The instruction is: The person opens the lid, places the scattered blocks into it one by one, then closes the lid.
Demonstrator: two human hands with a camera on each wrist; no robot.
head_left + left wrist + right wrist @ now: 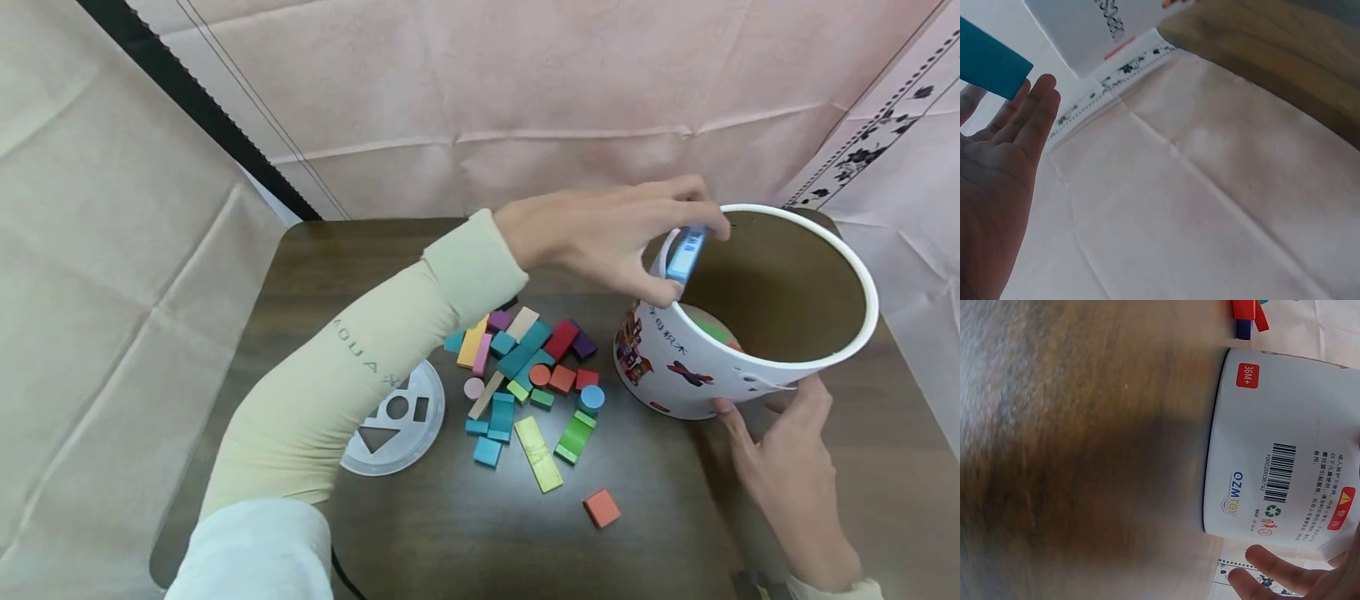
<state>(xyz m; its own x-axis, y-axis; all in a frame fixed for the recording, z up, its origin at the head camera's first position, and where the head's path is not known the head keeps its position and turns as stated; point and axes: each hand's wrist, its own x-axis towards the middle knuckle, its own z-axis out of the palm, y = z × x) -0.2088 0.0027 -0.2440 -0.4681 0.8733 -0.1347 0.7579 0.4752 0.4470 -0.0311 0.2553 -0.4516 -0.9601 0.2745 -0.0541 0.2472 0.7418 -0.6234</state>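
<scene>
My left hand (pixel 618 229) pinches a blue block (pixel 686 254) between thumb and fingers over the left rim of a white toy bucket (pixel 705 375). The left wrist view shows the same block (pixel 991 59) at the fingertips, long and flat-sided. Inside the bucket, a bit of green and red shows near the bottom. My right hand (pixel 795 475) rests against the bucket's near side, thumb and fingers spread apart, close to its white handle. Two of its fingers (pixel 1279 569) show beside the printed bucket wall in the right wrist view.
Several coloured wooden blocks (pixel 517 358) lie in a loose pile left of the bucket. An orange square block (pixel 602 507) lies apart, nearer the front. The translucent lid with shaped holes (pixel 427 417) is partly under the left forearm. Pale cloth (pixel 450 100) hangs behind the table.
</scene>
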